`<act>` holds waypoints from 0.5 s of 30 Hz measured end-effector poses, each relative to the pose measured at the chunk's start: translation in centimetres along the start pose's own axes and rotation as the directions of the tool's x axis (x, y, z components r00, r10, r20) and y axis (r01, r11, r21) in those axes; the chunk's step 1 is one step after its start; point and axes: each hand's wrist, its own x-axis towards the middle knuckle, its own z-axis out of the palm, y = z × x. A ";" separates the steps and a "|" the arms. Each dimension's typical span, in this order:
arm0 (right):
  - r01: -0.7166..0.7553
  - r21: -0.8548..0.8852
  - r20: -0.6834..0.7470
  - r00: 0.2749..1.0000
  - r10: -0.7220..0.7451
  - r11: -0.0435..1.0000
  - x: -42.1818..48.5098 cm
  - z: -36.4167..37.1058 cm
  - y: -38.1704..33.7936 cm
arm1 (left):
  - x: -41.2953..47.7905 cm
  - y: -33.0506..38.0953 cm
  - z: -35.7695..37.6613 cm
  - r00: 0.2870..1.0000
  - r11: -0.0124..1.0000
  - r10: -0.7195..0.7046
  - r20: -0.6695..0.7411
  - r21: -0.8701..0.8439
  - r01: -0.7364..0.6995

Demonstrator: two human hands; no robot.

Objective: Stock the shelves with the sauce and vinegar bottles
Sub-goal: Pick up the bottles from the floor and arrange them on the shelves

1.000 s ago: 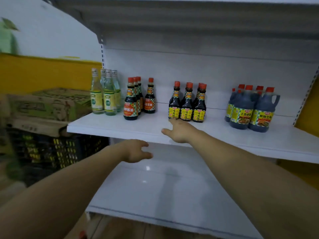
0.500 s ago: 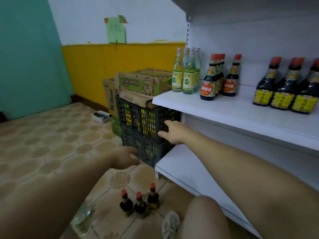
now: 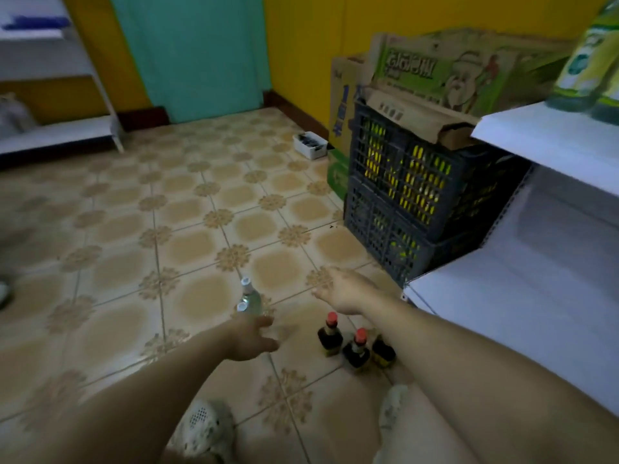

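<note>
Three dark sauce bottles point(image 3: 355, 346) with red caps stand together on the tiled floor; my right forearm hides the top of the rightmost one. Two clear vinegar bottles point(image 3: 249, 298) with white caps stand to their left. My left hand point(image 3: 251, 336) hovers just in front of the vinegar bottles, fingers apart, holding nothing. My right hand point(image 3: 345, 291) is stretched out above the sauce bottles, fingers spread and empty. The white shelf point(image 3: 522, 306) is at the right, and part of a green-labelled bottle point(image 3: 589, 61) shows on its upper board.
Two stacked dark plastic crates point(image 3: 402, 195) with cardboard boxes point(image 3: 445, 68) on top stand beside the shelf. A small white tray point(image 3: 310, 145) lies on the floor near the wall. Another white shelf point(image 3: 57, 128) is at far left. My feet in white shoes point(image 3: 204, 430) are below.
The view has swung from the stocked shelf down and left to the floor. Both hands have dropped from shelf level toward the bottles standing on the tiles.
</note>
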 end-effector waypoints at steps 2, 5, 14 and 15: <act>0.009 0.005 0.053 0.999 -0.009 1.000 2.5 2.4 -0.3 | 2.1 -1.4 1.0 0.999 0.999 -0.023 0.023 -0.046 0.024; -0.024 0.039 0.125 0.992 0.019 0.999 6.0 5.1 0.5 | 5.9 -2.6 2.5 0.997 0.995 -0.044 0.069 -0.082 0.050; -0.168 0.041 0.220 0.963 0.155 0.985 13.6 11.7 7.6 | 18.4 -0.3 7.9 0.984 0.987 0.065 0.168 -0.158 -0.038; -0.160 0.047 0.226 0.963 0.146 0.986 14.1 12.5 8.1 | 19.3 0.1 8.4 0.980 0.985 0.077 0.181 -0.165 -0.047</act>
